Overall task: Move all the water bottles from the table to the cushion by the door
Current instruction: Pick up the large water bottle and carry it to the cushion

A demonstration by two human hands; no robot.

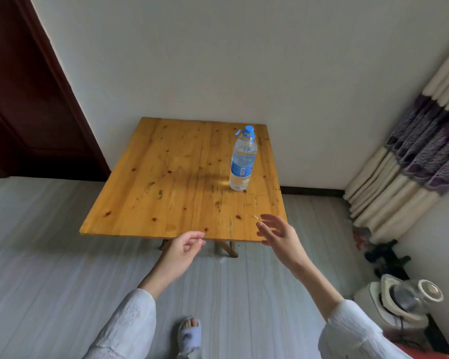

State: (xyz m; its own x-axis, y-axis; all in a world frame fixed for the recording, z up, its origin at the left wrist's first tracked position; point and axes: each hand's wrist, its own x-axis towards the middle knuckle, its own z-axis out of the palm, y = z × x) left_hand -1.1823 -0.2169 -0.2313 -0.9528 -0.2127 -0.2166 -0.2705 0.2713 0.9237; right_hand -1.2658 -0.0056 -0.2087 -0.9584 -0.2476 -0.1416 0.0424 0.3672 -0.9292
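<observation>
A square table (166, 182) of knotty, honey-coloured pine planks stands against a pale grey wall (244, 60). One clear plastic water bottle (242, 159) with a blue cap and a blue label stands upright on the table's right half, towards the far edge and near the right side. It is the only bottle in view, and nothing touches it.

Both of the person's arms reach forward from white textured sleeves (130, 327). The left hand (186, 246) hangs just in front of the table's near edge, its fingers (196, 235) curled loosely inward with the tips close to the thumb, holding nothing. The right hand (276, 233) is over the table's near right corner, palm turned inward, fingers spread apart and slightly bent, also holding nothing. It is well short of the bottle, which stands farther back on the same side.

Below the table's near edge a crossed wooden leg (228, 248) shows. The floor (49, 242) is pale grey striped tile. A dark red-brown wooden door (24, 86) fills the upper left. At the right hangs a cream and purple striped curtain (412, 151), and below it sits a white appliance (399, 304) with a glass vessel. A foot in a pale blue slipper (189, 332) shows at the bottom.
</observation>
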